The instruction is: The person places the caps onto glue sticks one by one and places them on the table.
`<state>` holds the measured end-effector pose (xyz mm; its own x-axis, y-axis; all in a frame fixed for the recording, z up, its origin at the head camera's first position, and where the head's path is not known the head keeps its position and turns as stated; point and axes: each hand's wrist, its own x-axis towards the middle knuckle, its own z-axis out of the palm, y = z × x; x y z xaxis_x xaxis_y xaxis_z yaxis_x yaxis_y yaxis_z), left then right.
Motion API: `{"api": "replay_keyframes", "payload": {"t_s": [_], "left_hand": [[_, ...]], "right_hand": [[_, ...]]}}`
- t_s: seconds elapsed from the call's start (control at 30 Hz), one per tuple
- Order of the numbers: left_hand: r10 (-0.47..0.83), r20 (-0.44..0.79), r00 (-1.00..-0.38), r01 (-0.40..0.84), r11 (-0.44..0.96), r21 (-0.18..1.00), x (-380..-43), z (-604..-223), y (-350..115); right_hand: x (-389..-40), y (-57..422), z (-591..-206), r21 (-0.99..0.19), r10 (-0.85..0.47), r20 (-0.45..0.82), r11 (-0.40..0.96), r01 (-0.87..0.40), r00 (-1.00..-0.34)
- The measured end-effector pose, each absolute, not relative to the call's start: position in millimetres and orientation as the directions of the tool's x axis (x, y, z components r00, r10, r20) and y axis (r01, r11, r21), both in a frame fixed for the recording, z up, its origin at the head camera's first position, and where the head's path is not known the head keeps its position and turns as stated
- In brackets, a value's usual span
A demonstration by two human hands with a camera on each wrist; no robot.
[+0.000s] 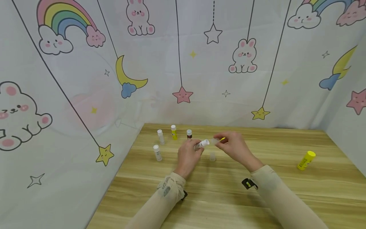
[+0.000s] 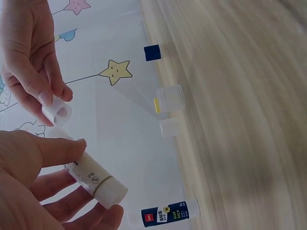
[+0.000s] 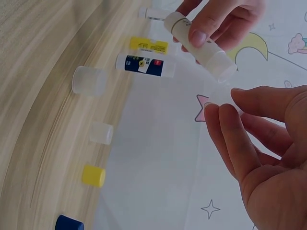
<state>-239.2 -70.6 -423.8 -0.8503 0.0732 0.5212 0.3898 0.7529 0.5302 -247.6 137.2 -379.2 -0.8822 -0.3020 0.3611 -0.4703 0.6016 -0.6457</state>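
My left hand grips a white glue stick around its barrel, tilted, with its upper end toward my other hand. In the left wrist view the thumb and fingers wrap the printed glue stick. Opposite it, my right hand pinches a whitish translucent cap between thumb and fingertips. The cap's open end faces the glue stick, close to its tip; whether they touch I cannot tell. In the right wrist view the cap is hard to make out between the fingertips.
Several glue sticks stand at the left: white ones, a yellow one and a dark-labelled one. Loose caps on the table include a large translucent cap, a yellow cap and a blue cap. A yellow glue stick stands right.
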Motion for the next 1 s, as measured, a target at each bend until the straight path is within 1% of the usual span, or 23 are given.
{"api": "replay_keyframes", "payload": {"t_s": [0.53,0.7,1.0], "left_hand": [[0.091,0.504,-0.859,0.39,0.753,0.529,-239.4,-424.8,-65.8],[0.098,0.501,-0.86,0.385,0.77,0.509,-241.1,-423.9,-64.8],[0.103,0.491,-0.865,0.385,0.763,0.519,-239.3,-424.7,-65.0]], "right_hand": [[-248.8,134.4,-379.6,-0.685,-0.313,0.352,0.556,-0.47,-0.882],[-249.2,133.8,-378.9,-0.695,-0.307,0.344,0.552,-0.46,-0.887],[-249.2,133.0,-380.7,-0.711,-0.303,0.319,0.55,-0.438,-0.898]]}}
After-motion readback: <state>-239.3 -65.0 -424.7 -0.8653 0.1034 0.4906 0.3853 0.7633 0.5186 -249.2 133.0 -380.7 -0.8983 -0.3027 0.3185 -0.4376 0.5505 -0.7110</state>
